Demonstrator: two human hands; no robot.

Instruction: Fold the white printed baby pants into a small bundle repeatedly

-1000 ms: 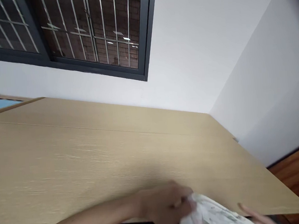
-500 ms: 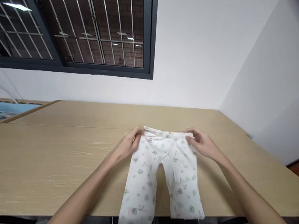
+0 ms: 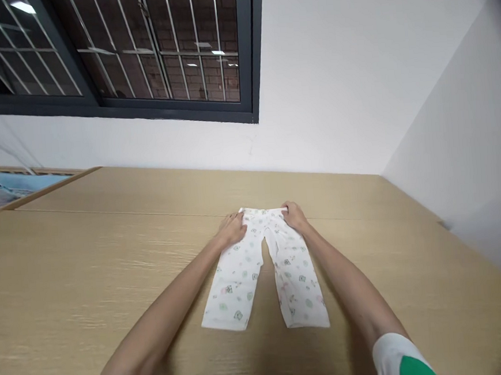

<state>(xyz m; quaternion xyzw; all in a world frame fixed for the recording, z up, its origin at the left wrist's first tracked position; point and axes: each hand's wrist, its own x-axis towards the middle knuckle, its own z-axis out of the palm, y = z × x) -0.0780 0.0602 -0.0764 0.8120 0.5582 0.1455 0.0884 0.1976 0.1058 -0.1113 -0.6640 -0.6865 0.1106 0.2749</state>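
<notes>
A small pair of white pants [image 3: 235,278] with a green, grey and pink print lies spread on the wooden table, its waistband toward the wall and its two legs apart toward me. At the left end of the waistband, my left hand [image 3: 233,229] is closed on the fabric. The opposite waistband corner is pinched by my right hand [image 3: 294,216], thumb on top. Some fingertips of both hands are hidden by the cloth.
The wooden table [image 3: 110,279] reaches back to a white wall [image 3: 320,78]. A dark-framed barred window [image 3: 170,110] is above it. At the far left, a wood-edged compartment holds light blue cloth [image 3: 28,180]. A side wall [image 3: 469,153] borders the right.
Both hands have moved forward with the pants and come closer together. The legs, which hung past the table's front edge, now lie fully on the table.
</notes>
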